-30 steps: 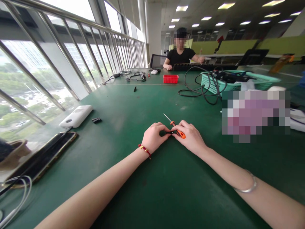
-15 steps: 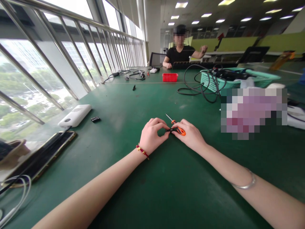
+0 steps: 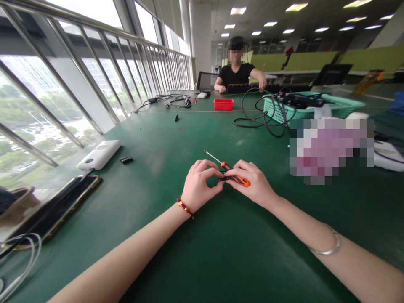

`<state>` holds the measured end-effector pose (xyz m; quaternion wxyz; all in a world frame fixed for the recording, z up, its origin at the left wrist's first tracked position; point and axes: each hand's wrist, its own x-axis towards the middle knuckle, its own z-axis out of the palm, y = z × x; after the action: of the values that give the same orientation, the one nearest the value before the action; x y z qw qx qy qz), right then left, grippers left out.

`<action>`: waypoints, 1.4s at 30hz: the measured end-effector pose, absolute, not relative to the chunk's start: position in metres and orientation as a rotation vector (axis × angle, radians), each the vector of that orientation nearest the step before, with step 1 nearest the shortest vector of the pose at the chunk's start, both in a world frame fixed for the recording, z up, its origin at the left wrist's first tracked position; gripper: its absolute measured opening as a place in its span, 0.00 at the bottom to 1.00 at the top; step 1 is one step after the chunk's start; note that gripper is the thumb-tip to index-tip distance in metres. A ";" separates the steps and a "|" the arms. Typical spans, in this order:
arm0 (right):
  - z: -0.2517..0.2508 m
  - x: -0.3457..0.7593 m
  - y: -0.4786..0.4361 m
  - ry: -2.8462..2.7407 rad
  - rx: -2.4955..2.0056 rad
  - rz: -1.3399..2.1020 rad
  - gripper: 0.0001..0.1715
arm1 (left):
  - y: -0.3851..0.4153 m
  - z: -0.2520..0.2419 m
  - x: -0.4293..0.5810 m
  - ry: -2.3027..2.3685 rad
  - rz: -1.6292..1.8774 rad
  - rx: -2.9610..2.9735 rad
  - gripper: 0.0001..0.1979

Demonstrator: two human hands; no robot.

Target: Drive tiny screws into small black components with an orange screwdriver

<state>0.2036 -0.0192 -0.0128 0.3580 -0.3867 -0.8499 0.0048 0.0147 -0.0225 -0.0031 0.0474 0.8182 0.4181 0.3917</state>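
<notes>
A screwdriver with an orange and black handle lies in my right hand, its thin metal shaft pointing up and to the left. Between the fingertips of both hands is a small black part, too small and too covered to name. My left hand pinches the left end of this part with thumb and fingers. The thumb and index finger of the right hand close on the other side, beside the handle. Both hands are held close together over the green table.
A white power bank, a phone and a small black block lie at left. Farther back are a red bin, a teal basket with cables, and another person. A blurred-out pinkish item is at right.
The screwdriver has turned, its tip swinging to the left. The view has shifted slightly. Across the table, the other person's raised hand has come down towards the cables.
</notes>
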 end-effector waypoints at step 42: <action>-0.020 0.219 0.004 -1.843 -1.186 0.281 0.10 | -0.001 -0.017 0.016 1.436 0.976 2.250 0.02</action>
<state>0.2189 0.0041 -0.0203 0.4494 -0.4796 -0.7451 0.1136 0.0159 -0.0015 -0.0167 0.1492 0.7827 0.4997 0.3397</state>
